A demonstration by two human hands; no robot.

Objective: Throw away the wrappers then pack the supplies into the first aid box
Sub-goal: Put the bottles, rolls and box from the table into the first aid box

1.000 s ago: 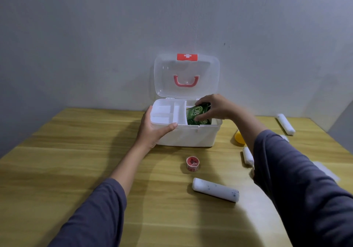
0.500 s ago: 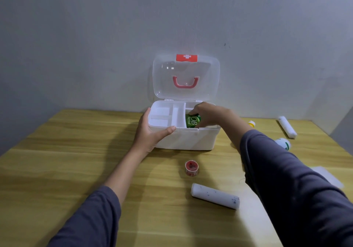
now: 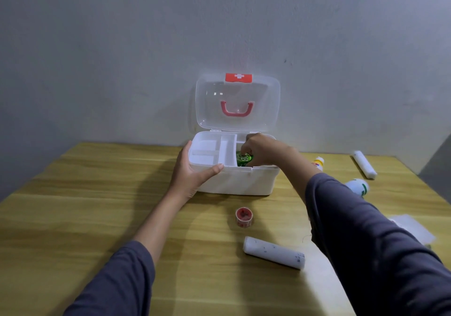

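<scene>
The green printed packet (image 3: 244,159) sat high above the rim of the white plastic first aid box (image 3: 234,181) a second ago; now it is sunk into the box's right-hand compartment, only its top showing, so this supply is all but packed. The right hand (image 3: 262,150) is curled over it, fingers closed on its upper edge. The left hand (image 3: 192,172) is spread part-open around the box's front left corner, thumb along the rim, steadying it. The packet seems to stand roughly upright, its long axis vertical (most of it is hidden). In front of the box lie a small red tape roll (image 3: 244,216) and a white rolled bandage (image 3: 273,252), its long axis running left to right; to the right of the box more supplies wait.
</scene>
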